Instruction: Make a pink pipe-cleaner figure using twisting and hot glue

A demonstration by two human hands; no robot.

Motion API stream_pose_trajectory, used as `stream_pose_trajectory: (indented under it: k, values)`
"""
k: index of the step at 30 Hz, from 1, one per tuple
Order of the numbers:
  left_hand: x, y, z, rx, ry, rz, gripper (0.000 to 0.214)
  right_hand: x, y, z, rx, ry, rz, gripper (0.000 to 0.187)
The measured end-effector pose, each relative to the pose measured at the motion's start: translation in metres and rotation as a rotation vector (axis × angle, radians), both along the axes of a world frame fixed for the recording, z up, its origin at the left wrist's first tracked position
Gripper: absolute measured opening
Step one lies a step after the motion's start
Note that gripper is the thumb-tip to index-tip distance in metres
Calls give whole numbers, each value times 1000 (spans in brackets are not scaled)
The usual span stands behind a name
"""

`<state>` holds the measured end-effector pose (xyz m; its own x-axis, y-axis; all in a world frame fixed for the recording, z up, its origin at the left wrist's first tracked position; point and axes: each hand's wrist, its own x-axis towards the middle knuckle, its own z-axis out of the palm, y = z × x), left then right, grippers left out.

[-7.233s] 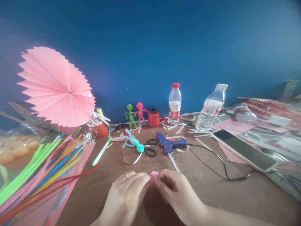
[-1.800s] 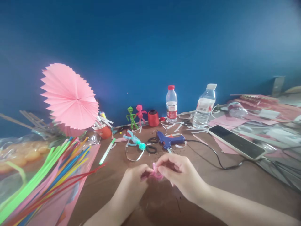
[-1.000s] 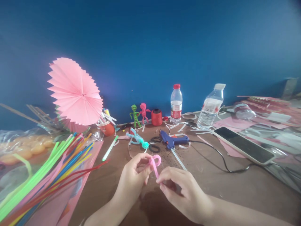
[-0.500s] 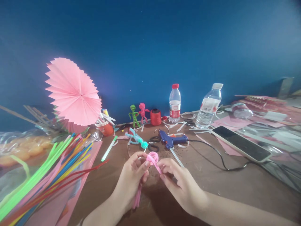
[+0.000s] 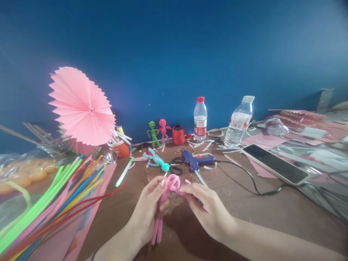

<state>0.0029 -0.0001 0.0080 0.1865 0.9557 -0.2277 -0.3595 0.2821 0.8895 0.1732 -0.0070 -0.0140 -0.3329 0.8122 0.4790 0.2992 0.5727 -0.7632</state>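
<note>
Between my hands is a pink pipe cleaner (image 5: 173,181), bent into a small round loop at the top, with straight strands hanging below. My left hand (image 5: 152,203) pinches it just beneath the loop, thumb on top. The fingertips of my right hand (image 5: 203,203) are closed on an end of the pink strand at the loop's right side. Just beyond the loop lies a turquoise pipe-cleaner figure (image 5: 160,161). Behind it a green figure (image 5: 153,134) and a pink figure (image 5: 163,130) stand near the wall.
A blue glue gun (image 5: 198,159) with a black cord lies beyond my right hand, beside black scissors (image 5: 176,168). A phone (image 5: 276,165) is at right. Two bottles, one a red-capped bottle (image 5: 200,121), stand behind. Coloured pipe cleaners (image 5: 62,195) and a pink paper fan (image 5: 84,108) are at left.
The pink loop has turned and the strand, earlier lying across its front, now goes off to the right side. The hanging strands show more fully. The view has shifted slightly.
</note>
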Motion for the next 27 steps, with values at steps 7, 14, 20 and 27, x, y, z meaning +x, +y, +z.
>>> stream_pose_trajectory:
  k: [7,14,20,27]
  values:
    - [1,0,2,-68,2,-21,19,-1,1,-1,23,-16,-3,40]
    - [-2,3,-1,-81,-8,-45,19,-1,4,0,-46,50,-12,37]
    - [-1,2,-3,-47,25,-41,19,-1,10,0,-140,102,-33,43]
    - [-2,1,-5,-30,22,-76,16,2,10,3,162,-27,-45,37]
